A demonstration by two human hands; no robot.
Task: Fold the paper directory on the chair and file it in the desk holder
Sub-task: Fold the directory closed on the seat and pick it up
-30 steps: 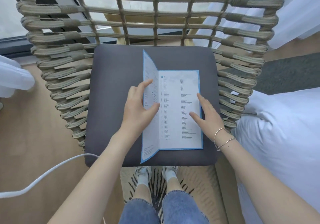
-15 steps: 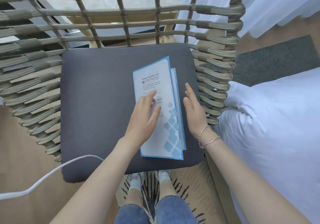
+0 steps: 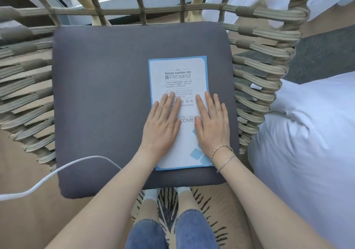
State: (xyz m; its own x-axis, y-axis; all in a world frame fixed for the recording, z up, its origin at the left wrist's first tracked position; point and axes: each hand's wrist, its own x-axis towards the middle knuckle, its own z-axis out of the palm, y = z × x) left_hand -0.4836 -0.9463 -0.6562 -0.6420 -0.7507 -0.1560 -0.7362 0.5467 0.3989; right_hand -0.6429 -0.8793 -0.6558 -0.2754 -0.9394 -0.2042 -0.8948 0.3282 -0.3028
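Note:
The paper directory (image 3: pixel 178 79), white with a blue border and printed cover text, lies folded flat on the right half of the grey seat cushion (image 3: pixel 99 98) of a woven chair. My left hand (image 3: pixel 163 125) rests flat on the lower left of the cover, fingers together and stretched out. My right hand (image 3: pixel 212 123), with thin bracelets at the wrist, lies flat on the cover's lower right edge. Both palms press down on the paper; neither grips it. No desk holder is in view.
The chair's woven rope back and sides (image 3: pixel 265 60) ring the cushion. A white duvet (image 3: pixel 307 143) bulges at the right. A white cable (image 3: pixel 57 171) crosses the cushion's front left corner onto the wooden floor. My legs and a striped rug (image 3: pixel 169 200) are below.
The left flap was folded over onto the page, closing the directory with its cover up. Both hands then moved onto the cover and flattened it; the view shifted closer.

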